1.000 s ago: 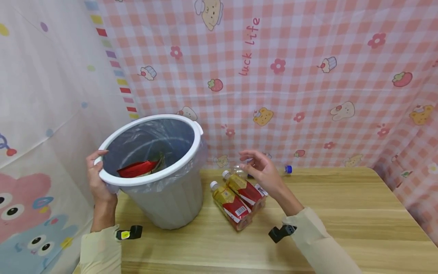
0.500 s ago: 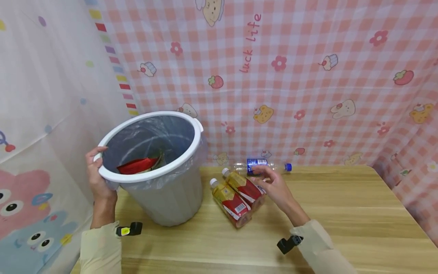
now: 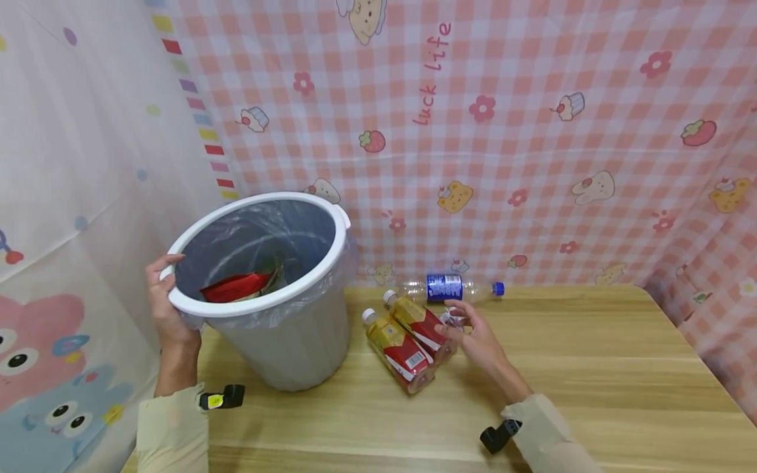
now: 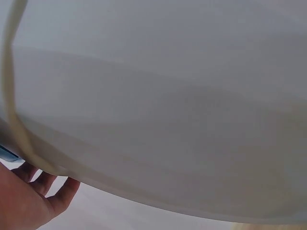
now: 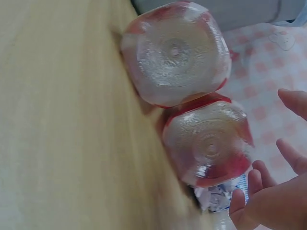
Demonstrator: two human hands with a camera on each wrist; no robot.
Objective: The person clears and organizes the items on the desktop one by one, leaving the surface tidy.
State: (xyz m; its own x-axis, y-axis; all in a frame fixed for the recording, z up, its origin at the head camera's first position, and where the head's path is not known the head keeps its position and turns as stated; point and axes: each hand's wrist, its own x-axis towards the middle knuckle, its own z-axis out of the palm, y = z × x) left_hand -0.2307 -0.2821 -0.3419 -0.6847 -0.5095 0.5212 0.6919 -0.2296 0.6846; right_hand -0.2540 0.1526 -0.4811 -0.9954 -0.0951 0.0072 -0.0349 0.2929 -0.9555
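Note:
My left hand [image 3: 170, 314] grips the white rim of a grey, bag-lined trash bin [image 3: 296, 348]; in the left wrist view its fingers [image 4: 64, 195] show past the rim's edge. On the table, two bottles of yellow drink with red labels lie side by side, the nearer drink bottle [image 3: 397, 351] and the farther drink bottle [image 3: 418, 322]. Over the farther one's base hovers my right hand [image 3: 483, 343], fingers spread, holding nothing. A crumpled silvery wrapper [image 5: 216, 195] lies between that bottle and my fingers. Whether the fingers touch either is unclear.
Behind the drink bottles lies a clear bottle with a blue label [image 3: 445, 288] and blue cap, along the table's back edge. Inside the bin sits a red packet [image 3: 236, 288]. A pink checked curtain [image 3: 532, 144] hangs behind the wooden table [image 3: 591, 368].
My right hand has moved right and towards me, off the clear bottle and down beside the farther drink bottle. My left hand stays on the bin rim.

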